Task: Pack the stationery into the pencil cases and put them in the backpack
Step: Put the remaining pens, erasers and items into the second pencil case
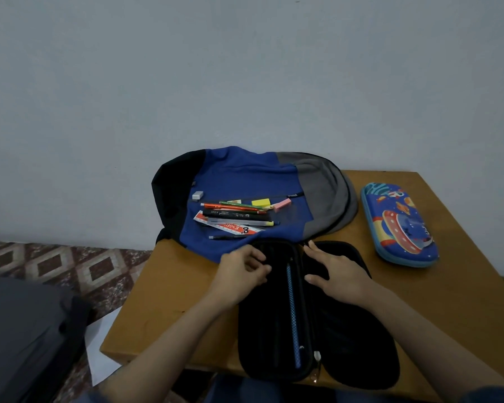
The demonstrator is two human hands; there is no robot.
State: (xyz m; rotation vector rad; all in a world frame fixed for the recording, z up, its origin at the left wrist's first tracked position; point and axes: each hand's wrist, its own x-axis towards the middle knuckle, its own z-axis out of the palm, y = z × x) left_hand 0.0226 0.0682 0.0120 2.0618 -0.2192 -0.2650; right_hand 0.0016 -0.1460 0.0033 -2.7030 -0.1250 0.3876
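A black pencil case [349,338] lies open on the wooden table [163,309], with a blue dotted pencil [292,312] inside its left half. My left hand [242,271] sits at that half's far left rim with fingers curled; what they hold is unclear. My right hand [335,271] presses flat on the case's right half. Behind it a blue, black and grey backpack [245,175] lies flat. Loose on it are pens [239,215], a ruler [230,226], a white eraser [197,195], a yellow eraser [261,202] and a pink eraser [282,205].
A blue hard pencil case with a space print [399,225] lies shut at the table's right side. A grey wall stands behind the table. A patterned floor [56,266], a dark bag [21,338] and a white sheet [105,365] are to the left.
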